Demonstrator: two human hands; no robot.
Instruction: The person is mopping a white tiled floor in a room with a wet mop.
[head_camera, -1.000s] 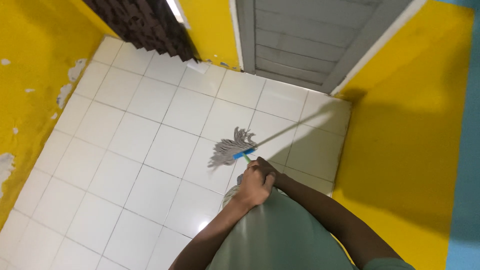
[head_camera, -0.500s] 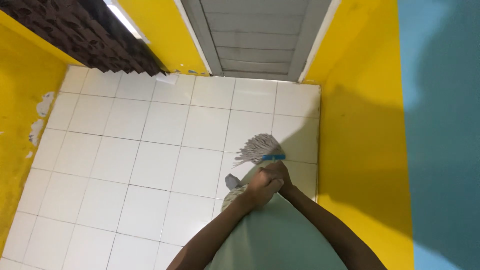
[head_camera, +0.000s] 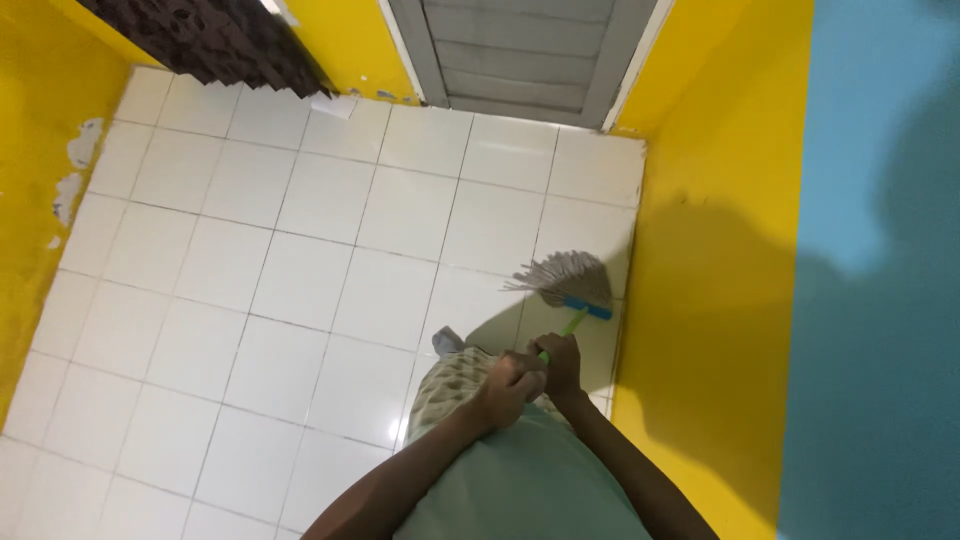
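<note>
Mopping is the step in hand, I judge. My left hand (head_camera: 508, 386) and right hand (head_camera: 560, 364) sit together, both clamped on the green handle (head_camera: 572, 324). Its mop (head_camera: 570, 275) rests on the floor (head_camera: 300, 270) just beside the yellow wall (head_camera: 700, 300). Next stroke calls for staying clear of that wall.

Floor (head_camera: 300, 260): white square tiles with thin dark grout lines, filling the left and centre of the frame; glossy, with a light reflection at lower centre. Resting on it: grey string mop head (head_camera: 568, 275) with blue clamp, right of centre, near the yellow wall; small white scrap (head_camera: 333, 105), top centre.
</note>
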